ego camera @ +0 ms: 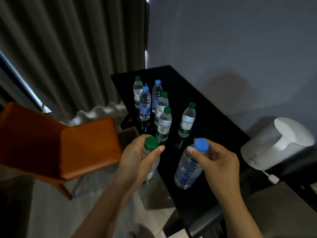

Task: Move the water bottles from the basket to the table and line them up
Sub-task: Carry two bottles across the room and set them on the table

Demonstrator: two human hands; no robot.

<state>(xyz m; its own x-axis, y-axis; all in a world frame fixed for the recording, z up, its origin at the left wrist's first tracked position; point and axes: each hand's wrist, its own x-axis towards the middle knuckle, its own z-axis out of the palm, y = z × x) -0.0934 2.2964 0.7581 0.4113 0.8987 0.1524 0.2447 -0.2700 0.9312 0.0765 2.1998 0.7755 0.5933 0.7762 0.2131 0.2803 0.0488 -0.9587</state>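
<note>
A green-capped clear plastic water bottle (151, 152) is gripped at its neck by the left hand (137, 158), a blue-capped clear bottle (188, 169) by the right hand (220, 162), bases presumably left free for setting onto the glossy black surface (216, 117) beside six standing bottles (164, 125).

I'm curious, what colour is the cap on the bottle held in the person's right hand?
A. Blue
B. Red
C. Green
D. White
A. The right hand grips the blue-capped bottle just below its cap, while the left hand holds the green-capped bottle.
</note>
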